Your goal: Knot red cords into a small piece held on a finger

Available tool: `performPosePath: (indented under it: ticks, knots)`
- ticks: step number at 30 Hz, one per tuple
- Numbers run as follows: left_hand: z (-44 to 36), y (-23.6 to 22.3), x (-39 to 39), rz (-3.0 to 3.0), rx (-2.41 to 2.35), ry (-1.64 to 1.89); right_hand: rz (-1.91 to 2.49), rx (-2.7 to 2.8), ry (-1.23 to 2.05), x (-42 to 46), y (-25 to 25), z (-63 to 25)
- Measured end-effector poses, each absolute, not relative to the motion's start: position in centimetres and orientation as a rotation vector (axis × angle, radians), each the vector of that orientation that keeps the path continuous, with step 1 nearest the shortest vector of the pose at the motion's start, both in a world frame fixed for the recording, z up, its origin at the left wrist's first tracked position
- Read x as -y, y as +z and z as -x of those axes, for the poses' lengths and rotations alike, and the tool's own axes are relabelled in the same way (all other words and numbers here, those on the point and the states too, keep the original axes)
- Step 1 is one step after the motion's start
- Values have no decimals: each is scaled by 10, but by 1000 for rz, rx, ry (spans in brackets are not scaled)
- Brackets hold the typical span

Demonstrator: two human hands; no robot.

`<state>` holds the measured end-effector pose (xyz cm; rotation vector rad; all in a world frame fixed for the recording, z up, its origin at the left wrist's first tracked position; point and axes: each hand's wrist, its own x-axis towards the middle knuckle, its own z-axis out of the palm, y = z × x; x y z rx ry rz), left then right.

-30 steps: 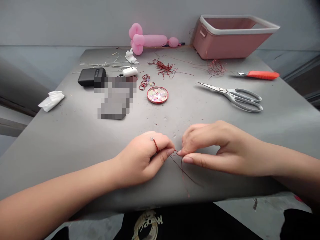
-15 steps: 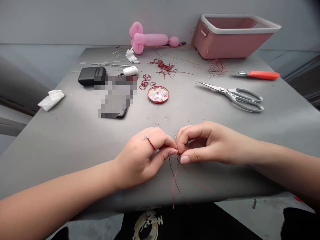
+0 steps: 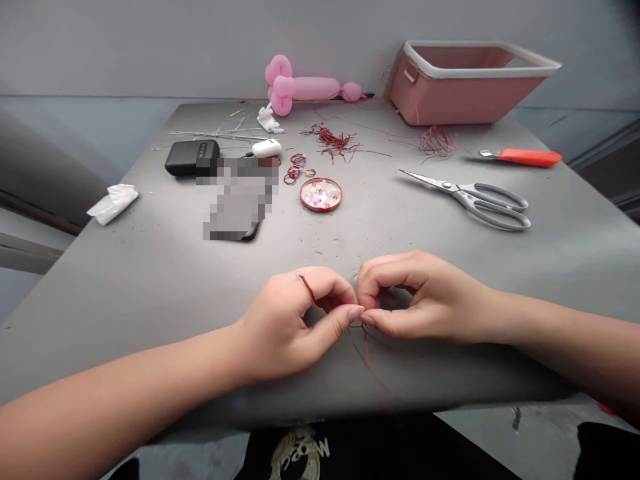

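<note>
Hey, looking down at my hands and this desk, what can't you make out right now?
All in the head view:
- Pinched part of the red cord: hidden by fingertips of the left hand and right hand; its loose ends blur.
- Dark device: mostly pixelated.
- Pink bin: front wall hides its floor.
- Shirt print: cut off by bottom edge.

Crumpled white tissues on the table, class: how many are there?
2: the left tissue lies near the table's left edge; the back tissue lies by the pink balloon's bunched end.
</note>
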<state>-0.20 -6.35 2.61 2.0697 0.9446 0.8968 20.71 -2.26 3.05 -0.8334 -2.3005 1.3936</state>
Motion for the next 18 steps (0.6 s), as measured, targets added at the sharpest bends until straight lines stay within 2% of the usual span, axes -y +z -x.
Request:
performPosePath:
  ticks: [8,10,12,16,18]
  knots:
    - [0,25,69,-2006,-993,816,608,2501,633,33,20,-201]
    - [0,25,69,-2024,-999,826,630,2473,564,34,19,-200]
    - [0,25,67,-2030,-1027,870,708,2418,756,33,21,-201]
    - [1,24,63,-1939,-1106,919,838,2177,1484,23,29,-204]
    - [2,22,61,-1891,-1104,935,849,2058,1722,18,32,-206]
